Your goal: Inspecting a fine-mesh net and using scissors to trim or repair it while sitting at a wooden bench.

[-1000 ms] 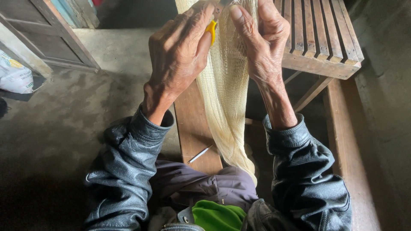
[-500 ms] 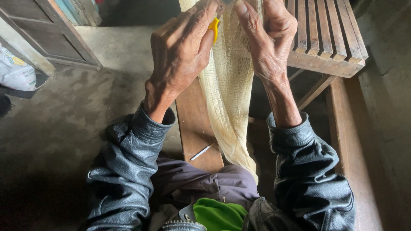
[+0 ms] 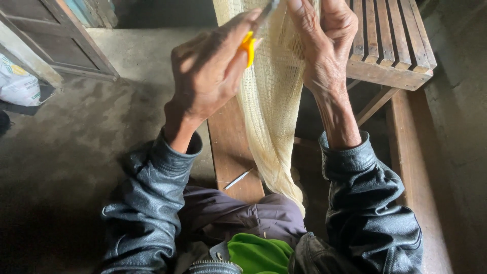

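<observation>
Dim concrete floor (image 3: pixel 76 152) and slatted wooden bench (image 3: pixel 390 45) behind, pale net (image 3: pixel 271 111) hanging taut for working, left hand (image 3: pixel 208 81) pinched around yellow-handled tool (image 3: pixel 248 45) against net, right hand (image 3: pixel 327 45) gripping net's upper part, steadying mesh.

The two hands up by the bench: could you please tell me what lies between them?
In the head view, the pale yellow netting hangs between the left hand and the right hand. The left hand also holds a small yellow-handled tool against it.
</observation>
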